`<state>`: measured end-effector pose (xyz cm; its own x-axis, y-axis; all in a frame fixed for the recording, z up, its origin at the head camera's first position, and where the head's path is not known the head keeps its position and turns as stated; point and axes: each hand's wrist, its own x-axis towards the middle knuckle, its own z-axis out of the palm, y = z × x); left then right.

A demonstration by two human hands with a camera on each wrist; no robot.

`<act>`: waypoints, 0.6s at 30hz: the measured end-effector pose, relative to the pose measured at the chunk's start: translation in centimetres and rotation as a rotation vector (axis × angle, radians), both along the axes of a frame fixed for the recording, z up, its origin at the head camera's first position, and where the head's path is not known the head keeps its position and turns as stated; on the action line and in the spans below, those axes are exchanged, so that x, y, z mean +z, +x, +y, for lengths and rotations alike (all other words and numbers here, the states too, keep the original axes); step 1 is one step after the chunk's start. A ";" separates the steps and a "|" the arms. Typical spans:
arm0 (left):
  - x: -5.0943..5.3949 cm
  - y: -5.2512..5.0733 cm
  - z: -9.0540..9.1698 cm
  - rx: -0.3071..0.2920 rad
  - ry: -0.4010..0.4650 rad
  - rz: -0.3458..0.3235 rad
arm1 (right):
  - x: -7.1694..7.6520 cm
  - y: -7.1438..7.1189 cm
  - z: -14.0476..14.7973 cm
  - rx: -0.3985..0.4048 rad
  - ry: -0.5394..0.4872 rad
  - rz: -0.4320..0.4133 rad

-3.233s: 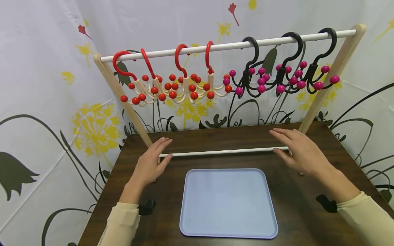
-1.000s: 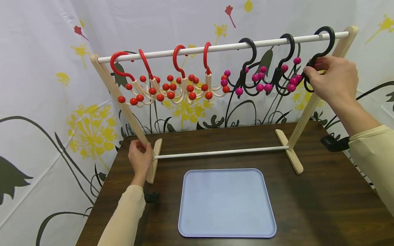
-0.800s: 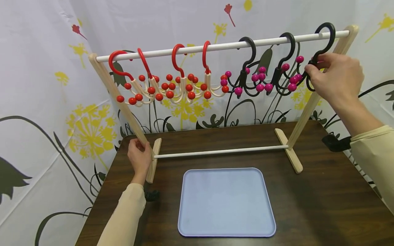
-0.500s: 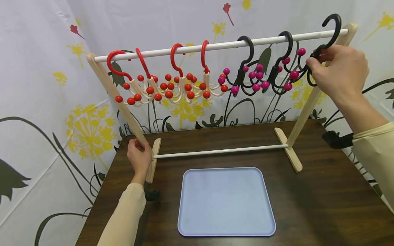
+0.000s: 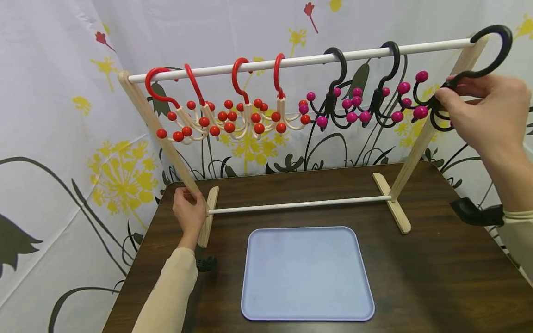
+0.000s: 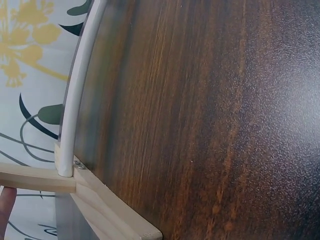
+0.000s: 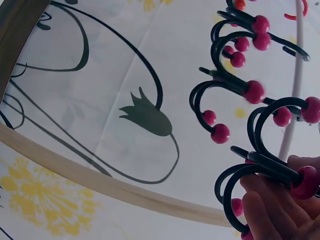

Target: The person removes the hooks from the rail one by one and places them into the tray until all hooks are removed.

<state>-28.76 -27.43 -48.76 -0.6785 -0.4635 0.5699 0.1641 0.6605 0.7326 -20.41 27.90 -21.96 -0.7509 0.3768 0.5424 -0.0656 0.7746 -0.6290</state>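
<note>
My right hand (image 5: 495,111) pinches the neck of a black hook hanger (image 5: 474,74) with pink ball tips, at the rack's upper right. Its hook lies in front of the right end of the white top rail (image 5: 304,61), seemingly off it. In the right wrist view the fingers (image 7: 260,210) are under the hanger's curved prongs (image 7: 257,132). Low on the rack's left wooden post (image 5: 172,155), my left hand (image 5: 189,210) grips the wood. Only one finger (image 6: 5,202) of it shows in the left wrist view, touching the post.
Two black hangers (image 5: 376,99) and several red-hooked, cream ones (image 5: 247,113) hang from the rail. A light blue tray (image 5: 308,273) lies on the dark wooden table (image 5: 420,277) before the rack. The right foot (image 5: 393,206) and lower white bar (image 5: 300,205) stand behind it.
My right hand went to the rightmost black hanger, lifted its hook over the rail and moved it rightward. Earlier, my left hand went from above the lower bar to the left post.
</note>
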 end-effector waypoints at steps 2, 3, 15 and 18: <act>0.0 0.0 0.0 0.005 -0.003 0.001 | -0.6 0.7 0.3 0.006 -0.028 -0.010; -0.1 0.0 0.0 0.006 -0.004 0.001 | -0.9 1.0 0.4 0.010 -0.044 -0.004; -0.1 -0.1 0.1 0.009 -0.012 -0.005 | -10.4 5.0 0.0 0.051 -0.153 -0.012; -0.1 0.0 0.1 0.008 -0.011 -0.006 | -14.0 5.3 -1.3 0.116 -0.088 -0.093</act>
